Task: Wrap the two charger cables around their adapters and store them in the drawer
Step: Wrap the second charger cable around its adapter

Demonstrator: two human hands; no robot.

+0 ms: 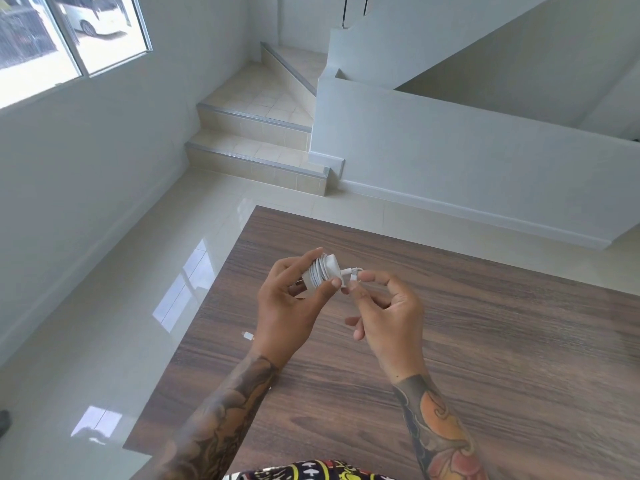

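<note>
A white adapter (323, 270) is held above the desk (485, 323) in the left hand (294, 299), pinched between the thumb below and the fingers on top. A white cable (317, 271) is wound around its middle in several tight, neat turns. The cable's loose end, with a small white plug (354, 276), sticks out to the right of the adapter and is pinched by the fingertips of the right hand (388, 313). A second small white plug (248, 336) is seen just left of the left wrist, at the desk's left edge; its cable is hidden.
</note>
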